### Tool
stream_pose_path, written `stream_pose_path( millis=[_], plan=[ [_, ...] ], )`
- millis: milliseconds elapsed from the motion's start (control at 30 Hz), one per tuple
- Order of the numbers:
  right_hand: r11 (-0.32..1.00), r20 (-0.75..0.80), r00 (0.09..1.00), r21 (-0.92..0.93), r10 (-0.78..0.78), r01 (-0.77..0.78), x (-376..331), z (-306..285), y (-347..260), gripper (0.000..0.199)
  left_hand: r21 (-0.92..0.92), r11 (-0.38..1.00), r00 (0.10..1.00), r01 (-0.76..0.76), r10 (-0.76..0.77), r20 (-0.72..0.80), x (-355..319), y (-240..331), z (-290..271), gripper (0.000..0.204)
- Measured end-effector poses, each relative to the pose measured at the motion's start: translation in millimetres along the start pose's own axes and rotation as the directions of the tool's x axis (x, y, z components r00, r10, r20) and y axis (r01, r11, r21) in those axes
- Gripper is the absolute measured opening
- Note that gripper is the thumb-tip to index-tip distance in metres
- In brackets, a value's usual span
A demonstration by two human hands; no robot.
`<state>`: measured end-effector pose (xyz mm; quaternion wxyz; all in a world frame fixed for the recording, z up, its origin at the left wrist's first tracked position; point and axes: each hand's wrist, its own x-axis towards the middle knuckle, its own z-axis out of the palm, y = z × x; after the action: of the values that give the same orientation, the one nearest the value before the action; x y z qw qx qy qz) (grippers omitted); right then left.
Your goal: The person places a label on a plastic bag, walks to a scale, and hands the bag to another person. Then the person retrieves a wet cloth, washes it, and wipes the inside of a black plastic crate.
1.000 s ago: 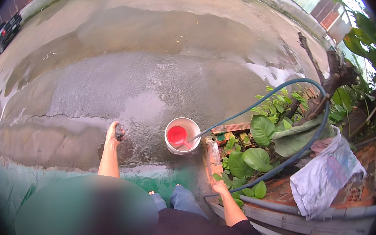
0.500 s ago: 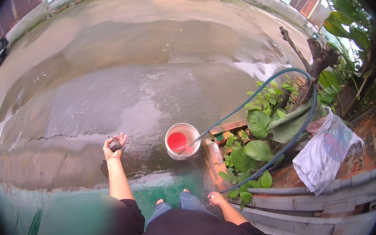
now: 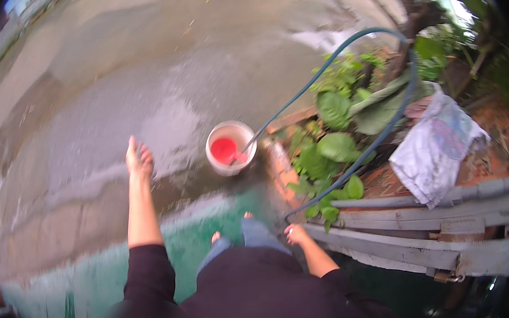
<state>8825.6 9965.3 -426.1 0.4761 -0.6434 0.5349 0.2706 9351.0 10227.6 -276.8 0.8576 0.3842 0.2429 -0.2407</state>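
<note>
My left hand [image 3: 138,160] is stretched out over the wet ground, left of the bucket. Its fingers look extended and apart, somewhat smeared by motion, and nothing shows in them. Close to my right side, my right hand [image 3: 296,234] is closed, with a small pale spot at its fingers that I cannot make out. It is just below the lower bend of a blue-green hose [image 3: 360,159]. The hose loops up round a tree stump and down into a white bucket [image 3: 251,139]. Inside the bucket is a red dipper [image 3: 224,151].
Leafy plants [image 3: 335,146] grow in a brick-edged bed on the right. A pale cloth [image 3: 437,151] hangs over the bricks, above grey rails [image 3: 397,218]. My feet are on a green-painted floor [image 3: 180,244]; puddled concrete [image 3: 133,66] spreads beyond.
My left hand has turned and its fingers have straightened; the dark lump in its palm no longer shows. My right hand remains closed near the hose. The whole view has shifted.
</note>
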Motion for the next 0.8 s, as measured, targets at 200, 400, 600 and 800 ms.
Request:
stream_pose_path(
  millis=[200,400,600,800],
  plan=[
    [1.0,0.009,1.0,0.028,-0.004,0.003,-16,4,10,0.025,0.016,0.997,0.99,0.072,-0.069,-0.12,3,-8,16,0.012],
    [1.0,0.024,1.0,0.028,-0.007,0.006,-27,7,-5,0.024,-0.025,0.997,0.981,0.075,-0.078,-0.179,11,-19,12,0.01],
    [1.0,-0.019,1.0,0.008,-0.01,0.01,-26,3,-13,0.02,0.003,0.998,0.994,0.069,-0.069,-0.083,4,-23,-2,0.016],
    [0.925,-0.2,0.931,-0.295,-0.304,0.238,-2,-5,-23,0.026,0.063,0.996,0.98,0.056,-0.067,0.187,-41,-14,-3,0.022]
  ],
)
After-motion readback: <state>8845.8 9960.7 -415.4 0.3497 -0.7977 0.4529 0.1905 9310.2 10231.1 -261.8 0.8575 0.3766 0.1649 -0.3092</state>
